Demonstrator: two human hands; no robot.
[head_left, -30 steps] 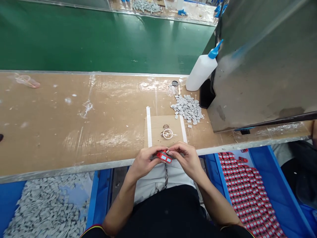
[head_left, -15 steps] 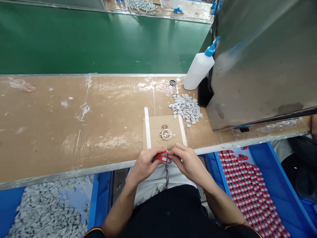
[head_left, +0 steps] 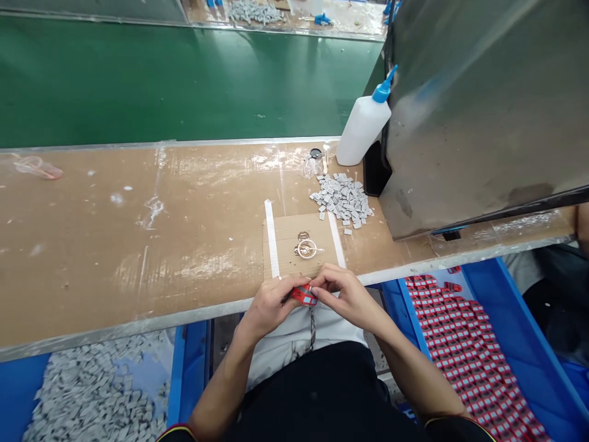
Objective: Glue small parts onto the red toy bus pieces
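Landmark: the small round cup [head_left: 299, 251], which stood on a cardboard pad [head_left: 288, 228] on the counter [head_left: 202, 221], a thin pale stick [head_left: 319, 250] projecting over its right side.
Red piece: the small red piece [head_left: 302, 296], with pale window-like panels, was held above the person's lap, just nearer the body than the cup.
Left hand: the left hand [head_left: 272, 302], nearer the body and left of the cup, was clamped on the red piece.
Right hand: the right hand [head_left: 343, 296], nearer the body and right of the cup, had thumb and finger together at the piece's right end; what lay between them could not be told.
Tape: white strips [head_left: 271, 239] ran left and right of the cup.
Grey pieces: a loose pile [head_left: 343, 197] lay beyond and right of the cup.
Bottle: the white bottle [head_left: 362, 132], blue-nozzled, stood farther beyond and right of the cup.
Bins: below counter level, one blue bin [head_left: 184, 362] held grey pieces, left of the cup; another [head_left: 519, 319] held rows of red pieces, right of it.
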